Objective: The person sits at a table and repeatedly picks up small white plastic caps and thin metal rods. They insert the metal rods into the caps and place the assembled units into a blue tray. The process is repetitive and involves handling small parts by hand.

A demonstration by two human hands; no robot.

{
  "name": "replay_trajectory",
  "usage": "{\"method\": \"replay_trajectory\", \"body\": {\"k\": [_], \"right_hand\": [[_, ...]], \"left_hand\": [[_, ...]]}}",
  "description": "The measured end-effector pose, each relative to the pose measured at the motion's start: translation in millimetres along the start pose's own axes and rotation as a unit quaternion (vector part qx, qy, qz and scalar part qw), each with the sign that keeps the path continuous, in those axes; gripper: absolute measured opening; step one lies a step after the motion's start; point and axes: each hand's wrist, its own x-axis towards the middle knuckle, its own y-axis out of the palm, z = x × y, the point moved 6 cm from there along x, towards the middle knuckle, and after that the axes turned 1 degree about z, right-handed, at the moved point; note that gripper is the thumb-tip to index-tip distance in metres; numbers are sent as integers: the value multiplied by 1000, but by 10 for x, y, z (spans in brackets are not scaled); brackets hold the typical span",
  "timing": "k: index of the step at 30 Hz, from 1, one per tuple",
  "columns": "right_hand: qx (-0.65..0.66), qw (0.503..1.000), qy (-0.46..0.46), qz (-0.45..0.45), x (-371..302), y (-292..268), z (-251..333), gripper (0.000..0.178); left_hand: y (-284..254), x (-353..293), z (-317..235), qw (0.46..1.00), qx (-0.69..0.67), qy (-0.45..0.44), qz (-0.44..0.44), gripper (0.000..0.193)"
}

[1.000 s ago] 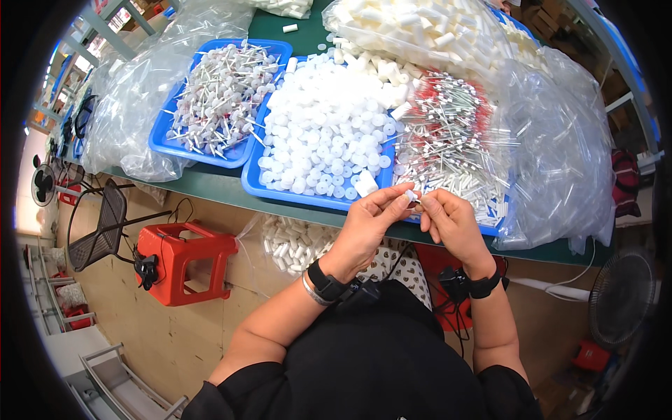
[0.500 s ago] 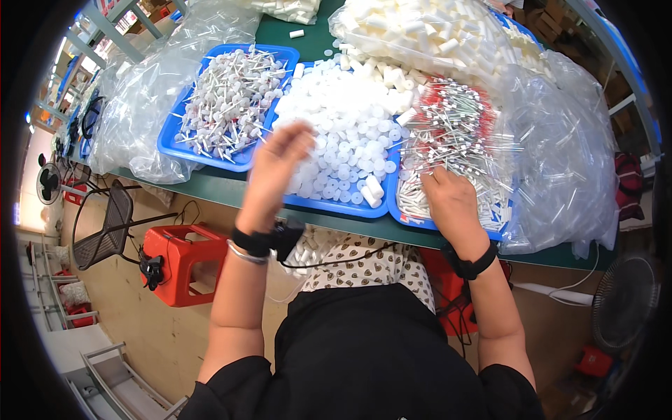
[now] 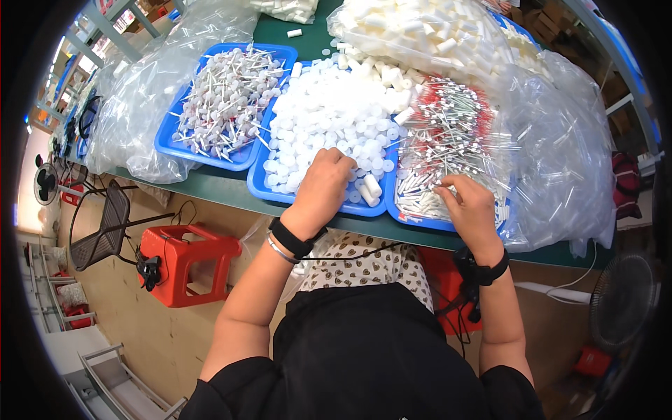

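Note:
My left hand (image 3: 326,185) is over the middle blue tray (image 3: 260,187), its fingers curled down among translucent white plastic discs (image 3: 353,143). The fingertips are hidden, so what they grip does not show. At the right blue tray (image 3: 427,222), my right hand (image 3: 470,204) holds thumb and forefinger close together above small white-ended wire pins (image 3: 418,196). Anything between those fingertips is too small to make out. Behind that hand lies a heap of pins with red and white ends (image 3: 451,115). The left blue tray (image 3: 166,140) carries pins with discs fitted on them (image 3: 227,98).
White foam-like cylinders fill a clear bag (image 3: 427,35) at the back. Two short white cylinders (image 3: 371,189) lie in the middle tray's front corner. Crumpled clear bags flank the trays on the green table (image 3: 231,194). A red stool (image 3: 189,259) stands at lower left, a fan (image 3: 619,297) at right.
My left hand has come down from the left edge of the middle tray, moving right and nearer, into the discs. My right hand has drawn back slightly to the right from the pins.

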Motion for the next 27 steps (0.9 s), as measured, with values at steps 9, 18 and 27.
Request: {"method": "replay_trajectory", "body": {"k": [9,18,27], "right_hand": [[112,994,4,-4,-63,-143,257,8],[114,993,-23,14,-104,-77,343,6],[107,994,-16,19,-112,-103,338,6]], "left_hand": [[181,-108,-109,798,-532,-279,40,26],[493,-255,-523,582,-734,-346,55,27],[538,-283,-514,550,-756,-350,55,27]]}}
